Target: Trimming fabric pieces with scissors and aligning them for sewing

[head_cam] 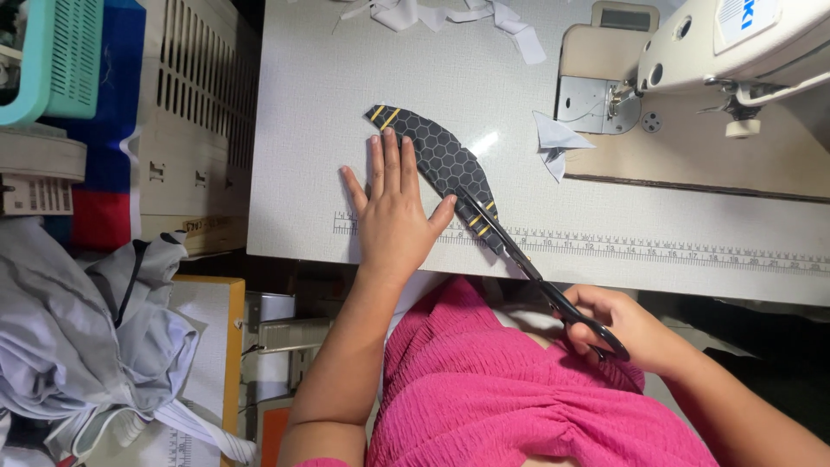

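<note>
A white work table (303,130) fills the far half of the view, with a cream sewing machine (735,52) at its far right and a printed ruler strip (657,249) running along its near edge. White fabric strips (450,17) lie at the far edge, and a small white scrap (553,143) sits near the machine. A curved black fabric piece (437,156) with a hexagon pattern and yellow stripes lies mid-table. The left hand (393,216) presses flat on its left edge, fingers spread, gripping nothing. The right hand (622,324) is closed through the handles of black scissors (519,255), whose blades meet the piece's near end. Trimming seems barely begun: the piece looks whole, with no black offcuts visible.
</note>
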